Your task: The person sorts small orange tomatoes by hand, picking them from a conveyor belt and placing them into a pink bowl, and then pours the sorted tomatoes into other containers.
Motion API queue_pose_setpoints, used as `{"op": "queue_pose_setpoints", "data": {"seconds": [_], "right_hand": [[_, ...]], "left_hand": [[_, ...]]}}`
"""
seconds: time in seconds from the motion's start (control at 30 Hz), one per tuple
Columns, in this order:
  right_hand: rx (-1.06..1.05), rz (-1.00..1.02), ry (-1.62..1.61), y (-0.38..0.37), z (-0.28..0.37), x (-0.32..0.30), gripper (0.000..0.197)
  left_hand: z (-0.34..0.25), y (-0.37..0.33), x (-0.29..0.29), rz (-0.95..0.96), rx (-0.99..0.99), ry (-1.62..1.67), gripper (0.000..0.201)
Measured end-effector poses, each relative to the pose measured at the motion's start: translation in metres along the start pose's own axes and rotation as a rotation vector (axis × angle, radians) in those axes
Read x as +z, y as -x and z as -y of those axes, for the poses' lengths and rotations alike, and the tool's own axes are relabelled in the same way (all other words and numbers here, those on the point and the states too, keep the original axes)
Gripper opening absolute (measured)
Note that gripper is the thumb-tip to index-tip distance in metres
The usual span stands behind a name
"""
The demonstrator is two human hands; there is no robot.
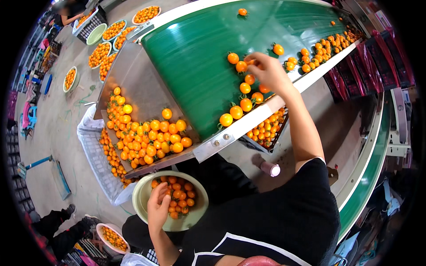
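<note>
My right hand reaches over the green conveyor belt, its fingertips closed around a cherry tomato among a loose row of orange cherry tomatoes along the near rail. Low in front of me, my left hand is at a pale green bowl. Its fingers are parted and lie against the orange tomatoes inside; nothing plainly sits in its grip. Beyond the belt's left end, a metal chute carries a heap of yellow-orange tomatoes.
Below the chute stands a lined white crate with tomatoes. Another tomato-filled crate is under the belt rail. Bowls of tomatoes, a blue dustpan and a small tomato bowl stand on the floor. Stacked crates line the right.
</note>
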State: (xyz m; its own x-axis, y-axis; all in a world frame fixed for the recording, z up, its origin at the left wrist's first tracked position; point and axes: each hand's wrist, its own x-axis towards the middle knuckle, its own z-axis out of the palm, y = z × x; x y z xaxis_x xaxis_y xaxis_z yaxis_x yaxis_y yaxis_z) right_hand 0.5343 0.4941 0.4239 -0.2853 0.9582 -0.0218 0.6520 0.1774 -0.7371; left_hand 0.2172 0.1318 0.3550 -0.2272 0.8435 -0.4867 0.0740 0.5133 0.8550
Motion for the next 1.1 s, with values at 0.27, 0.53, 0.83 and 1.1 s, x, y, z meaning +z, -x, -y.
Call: {"op": "queue_pose_setpoints", "data": {"seconds": [0.27, 0.53, 0.83, 1.1], "right_hand": [[-0.247, 0.042, 0.424, -0.002, 0.032, 0.026, 0.036], [-0.895, 0.549, -0.132, 0.127, 0.100, 0.094, 0.042], [-0.391, -0.005, 0.106, 0.048, 0.034, 0.014, 0.027], [-0.571, 0.085, 0.556, -0.054, 0.055, 0.070, 0.012]], "left_hand": [[-0.029, -0.009, 0.035, 0.213, 0.082, 0.178, 0.031], [-0.004, -0.005, 0.057, 0.454, -0.208, 1.531, 0.048], [0.022, 0.014, 0.010, -0.221, 0.136, -0.372, 0.032], [-0.023, -0.002, 0.034, -0.223, 0.388, -0.488, 0.036]]}}
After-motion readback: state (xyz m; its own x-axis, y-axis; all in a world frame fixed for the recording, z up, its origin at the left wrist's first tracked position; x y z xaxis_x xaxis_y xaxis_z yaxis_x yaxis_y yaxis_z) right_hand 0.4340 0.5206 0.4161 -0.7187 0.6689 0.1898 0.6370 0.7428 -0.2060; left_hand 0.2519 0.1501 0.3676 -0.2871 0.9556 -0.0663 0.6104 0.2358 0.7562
